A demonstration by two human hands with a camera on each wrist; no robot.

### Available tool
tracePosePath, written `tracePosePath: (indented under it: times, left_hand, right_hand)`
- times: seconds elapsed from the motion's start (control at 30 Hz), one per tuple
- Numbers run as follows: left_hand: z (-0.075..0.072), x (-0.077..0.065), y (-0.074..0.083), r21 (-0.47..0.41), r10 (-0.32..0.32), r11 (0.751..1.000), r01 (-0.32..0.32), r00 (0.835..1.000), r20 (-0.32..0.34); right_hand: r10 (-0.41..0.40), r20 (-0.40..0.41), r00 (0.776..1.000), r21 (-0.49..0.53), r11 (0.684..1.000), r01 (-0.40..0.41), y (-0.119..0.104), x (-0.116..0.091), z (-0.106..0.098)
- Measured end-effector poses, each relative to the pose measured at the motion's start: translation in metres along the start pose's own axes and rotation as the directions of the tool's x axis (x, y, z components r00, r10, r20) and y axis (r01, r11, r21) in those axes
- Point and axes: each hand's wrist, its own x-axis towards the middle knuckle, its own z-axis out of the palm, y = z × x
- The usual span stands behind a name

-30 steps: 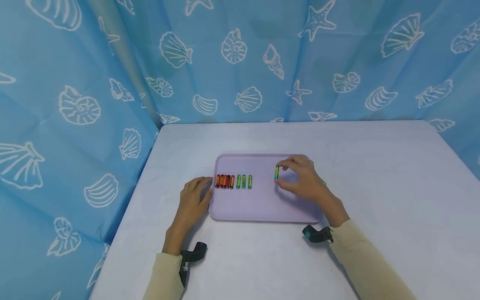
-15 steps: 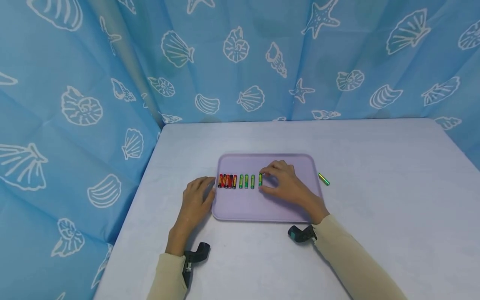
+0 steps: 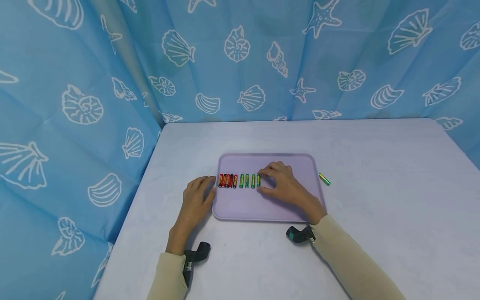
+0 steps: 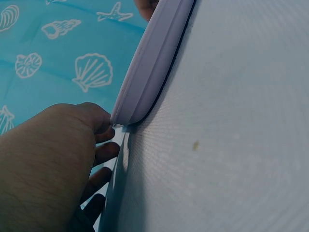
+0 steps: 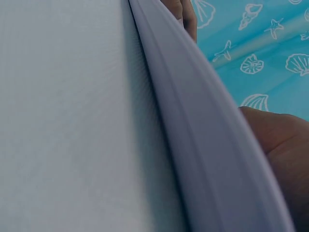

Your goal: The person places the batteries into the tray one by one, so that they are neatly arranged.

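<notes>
Landmark: lilac tray (image 3: 262,208), flat on the pale worktop (image 3: 375,216).

Left hand (image 3: 196,199) sits at the tray's left edge, fingers relaxed and fairly straight, tips against the rim. Grip holds nothing. The left wrist view shows the same contact: fingertips (image 4: 104,133) at the tray's rounded corner (image 4: 145,72).

On the tray, along its left half: a row of small batteries, each lying front to back. Red batteries (image 3: 227,181) first, packed tight at the tray's left side. Just right of them, green batteries (image 3: 246,181), slightly spaced.

Right end of the row: one more green battery (image 3: 258,180), pinched between thumb and fingertips of the right hand (image 3: 283,187). Narrow grip, closed on that battery. The hand lies over the tray's middle, with the wrist crossing the near edge.

Right wrist view: mostly tray rim (image 5: 203,135) and worktop; the battery isn't visible there.

Off the tray, just beyond its right edge: a loose green battery (image 3: 324,179) on the worktop, lying at a slant.
</notes>
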Motion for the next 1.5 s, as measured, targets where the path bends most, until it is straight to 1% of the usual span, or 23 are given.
tracePosePath:
  times: [0.1,0.27,0.43,0.6,0.7,0.77,0.87,1.0,1.13,1.2,1.37,1.5]
  left_hand:
    - [0.0,0.0,0.001,-0.002,0.008,1.0,-0.008,1.0,-0.004]
    - [-0.001,-0.001,0.003,0.01,-0.006,1.0,0.006,1.0,0.005]
    - [0.0,-0.001,0.004,0.016,-0.005,1.0,0.005,1.0,-0.004]
    - [0.001,-0.001,0.004,0.009,0.004,1.0,-0.004,1.0,-0.011]
    - [0.001,-0.001,0.005,0.008,0.013,1.0,-0.013,1.0,-0.013]
    - [0.001,0.0,0.005,0.01,0.016,1.0,-0.016,1.0,-0.013]
    - [0.001,0.0,0.005,0.017,0.012,1.0,-0.012,1.0,-0.006]
    - [-0.001,0.0,0.003,0.021,-0.001,1.0,0.001,1.0,0.006]
    - [0.0,0.0,0.002,0.022,-0.004,1.0,0.004,1.0,0.007]
    - [0.0,0.0,0.001,0.022,-0.001,1.0,0.001,1.0,0.005]
    - [0.001,-0.001,0.0,0.017,-0.005,1.0,0.005,1.0,0.0]
    - [0.001,-0.001,0.0,0.016,-0.008,1.0,0.008,1.0,-0.001]
  right_hand:
    - [-0.002,0.0,1.0,-0.007,1.0,0.002,0.001,-0.001,0.001]
    - [0.008,0.005,1.0,-0.014,1.0,-0.007,0.003,-0.002,0.002]
    - [0.007,-0.003,1.0,-0.028,1.0,-0.007,0.003,-0.004,-0.003]
    - [-0.05,-0.073,0.996,-0.032,0.998,0.048,0.005,-0.013,-0.019]
    - [-0.081,-0.136,0.987,-0.058,0.996,0.074,0.012,-0.022,-0.031]
    - [-0.087,-0.173,0.981,-0.069,0.995,0.076,0.019,-0.029,-0.04]
    - [-0.075,-0.213,0.974,-0.07,0.996,0.061,0.033,-0.04,-0.052]
    - [-0.027,-0.225,0.974,-0.06,0.998,0.014,0.053,-0.058,-0.065]
    - [0.023,-0.224,0.974,-0.064,0.997,-0.038,0.07,-0.072,-0.08]
    - [0.048,-0.208,0.977,-0.063,0.996,-0.062,0.077,-0.077,-0.088]
    - [0.114,-0.11,0.987,-0.041,0.992,-0.119,0.091,-0.087,-0.103]
    - [0.124,-0.041,0.991,-0.017,0.992,-0.124,0.101,-0.091,-0.106]
